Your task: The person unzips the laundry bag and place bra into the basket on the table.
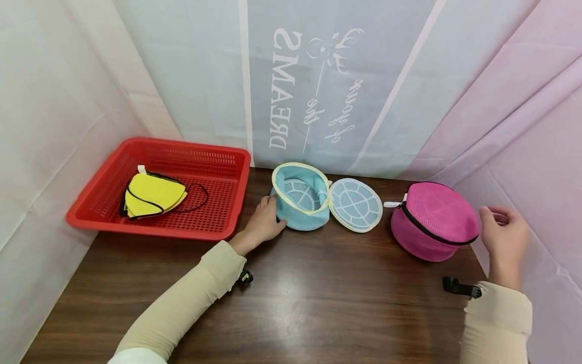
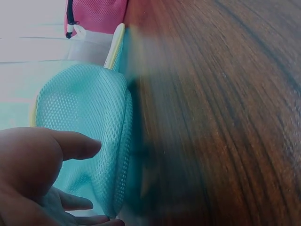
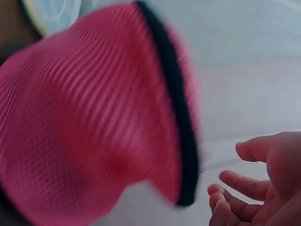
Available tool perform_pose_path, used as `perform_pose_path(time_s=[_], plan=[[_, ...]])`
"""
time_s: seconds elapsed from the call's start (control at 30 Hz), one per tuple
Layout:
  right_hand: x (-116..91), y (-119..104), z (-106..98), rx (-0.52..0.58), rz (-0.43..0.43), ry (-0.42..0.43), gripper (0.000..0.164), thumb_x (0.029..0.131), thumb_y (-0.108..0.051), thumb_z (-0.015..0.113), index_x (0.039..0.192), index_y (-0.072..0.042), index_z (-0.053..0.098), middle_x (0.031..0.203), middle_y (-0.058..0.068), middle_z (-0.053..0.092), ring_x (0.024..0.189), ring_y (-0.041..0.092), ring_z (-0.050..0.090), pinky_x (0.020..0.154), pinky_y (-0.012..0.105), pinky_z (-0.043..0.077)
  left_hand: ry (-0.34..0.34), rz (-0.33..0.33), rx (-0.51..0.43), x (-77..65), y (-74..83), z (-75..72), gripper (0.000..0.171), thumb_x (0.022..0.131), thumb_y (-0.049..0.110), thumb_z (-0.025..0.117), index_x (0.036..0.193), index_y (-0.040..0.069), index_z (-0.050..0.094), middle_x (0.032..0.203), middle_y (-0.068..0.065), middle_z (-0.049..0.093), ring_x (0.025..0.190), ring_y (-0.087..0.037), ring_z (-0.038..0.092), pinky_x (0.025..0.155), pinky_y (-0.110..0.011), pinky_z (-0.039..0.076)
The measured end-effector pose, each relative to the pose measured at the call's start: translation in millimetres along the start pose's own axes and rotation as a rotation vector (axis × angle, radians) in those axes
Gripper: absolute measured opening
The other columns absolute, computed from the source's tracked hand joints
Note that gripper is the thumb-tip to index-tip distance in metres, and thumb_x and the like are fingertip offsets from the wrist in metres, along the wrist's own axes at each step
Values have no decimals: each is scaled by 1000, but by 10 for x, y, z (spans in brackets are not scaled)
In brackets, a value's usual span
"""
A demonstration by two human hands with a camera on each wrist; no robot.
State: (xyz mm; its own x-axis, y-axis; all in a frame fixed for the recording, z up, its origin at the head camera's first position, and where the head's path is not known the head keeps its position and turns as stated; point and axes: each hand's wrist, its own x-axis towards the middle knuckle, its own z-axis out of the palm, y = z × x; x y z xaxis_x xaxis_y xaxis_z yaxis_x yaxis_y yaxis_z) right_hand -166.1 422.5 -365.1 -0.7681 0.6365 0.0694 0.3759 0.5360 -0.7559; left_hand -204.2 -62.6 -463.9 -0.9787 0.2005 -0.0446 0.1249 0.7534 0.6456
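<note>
A light blue mesh laundry bag (image 1: 303, 217) with pale yellow trim stands on the table, its round lid (image 1: 356, 205) laid open to the right. My left hand (image 1: 263, 220) is at the bag's left side, fingers extended along the mesh wall; in the left wrist view the thumb lies close to it without gripping. A pink mesh laundry bag (image 1: 436, 215) with a black zipper edge and white pull tab stands farther right, lid closed over it. Just right of it, my right hand (image 1: 505, 235) hovers with loosely bent fingers, apart from the bag and holding nothing.
A red perforated plastic basket (image 1: 223, 230) stands at the left. In it lies a flat yellow item (image 1: 156, 194) with black edging, a dark cord and a white tab. Fabric curtains (image 1: 195, 76) hang behind and on both sides of the brown wooden table (image 1: 318, 303).
</note>
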Motion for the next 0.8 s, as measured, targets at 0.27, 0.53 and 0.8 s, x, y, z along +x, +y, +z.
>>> perform_pose_path(time_s=[0.27, 0.53, 0.8], plan=[[81, 390, 52, -152, -36, -316, 77, 91, -55, 43, 134, 9, 40, 85, -6, 56, 55, 0, 52, 51, 23, 48, -13, -8, 8, -6, -10, -35, 78, 86, 23, 65, 144, -6, 21, 141, -25, 28, 126, -37, 37, 99, -45, 39], [109, 522, 67, -128, -79, -408, 69, 93, -57, 38, 122, 4, 50, 78, -15, 50, 66, 2, 49, 57, 23, 44, -41, -19, 26, -29, -20, -9, 80, 87, 26, 64, 145, -5, 19, 142, -26, 25, 123, -37, 42, 95, -44, 43], [95, 610, 73, -183, -113, -461, 73, 98, -51, 23, 133, 11, 38, 120, 29, 46, 95, 24, 44, 80, 40, 35, -45, -29, 22, -49, -10, 16, 80, 87, 29, 64, 145, -4, 19, 144, -25, 25, 123, -38, 43, 93, -47, 44]])
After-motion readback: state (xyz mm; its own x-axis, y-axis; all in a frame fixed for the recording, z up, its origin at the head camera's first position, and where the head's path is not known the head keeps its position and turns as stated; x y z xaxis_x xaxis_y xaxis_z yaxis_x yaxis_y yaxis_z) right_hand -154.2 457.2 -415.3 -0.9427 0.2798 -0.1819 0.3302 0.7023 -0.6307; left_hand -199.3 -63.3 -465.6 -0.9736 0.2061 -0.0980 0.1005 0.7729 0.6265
